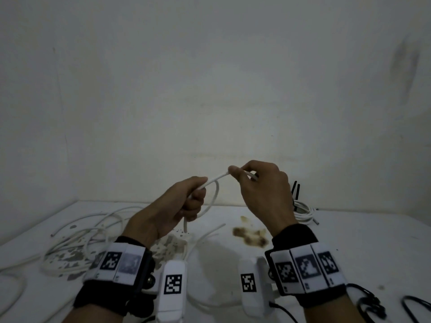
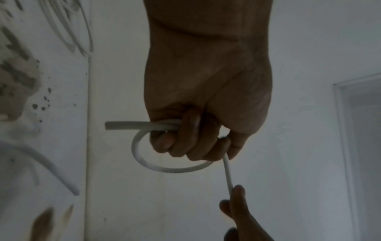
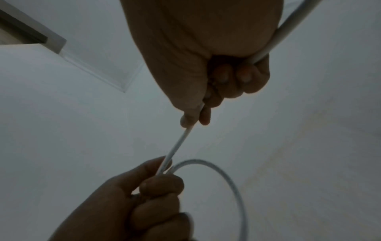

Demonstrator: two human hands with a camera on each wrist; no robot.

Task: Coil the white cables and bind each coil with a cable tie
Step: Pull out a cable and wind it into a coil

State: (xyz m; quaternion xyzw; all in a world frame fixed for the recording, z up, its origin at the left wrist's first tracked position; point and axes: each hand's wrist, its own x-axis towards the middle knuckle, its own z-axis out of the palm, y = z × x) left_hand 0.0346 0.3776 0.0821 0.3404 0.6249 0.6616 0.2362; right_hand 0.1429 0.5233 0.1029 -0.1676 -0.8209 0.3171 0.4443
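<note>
Up above the table (image 1: 349,241), my left hand (image 1: 184,206) is curled tight around one small loop of the white cable (image 1: 215,180). My right hand (image 1: 258,183) pinches the same cable just beside it, and the bit between my hands is pulled straight. If my left fingers (image 2: 185,143) go loose, I think the loop could spring open. The long tail could also snag in the messy cables (image 1: 77,238) lying below.
</note>
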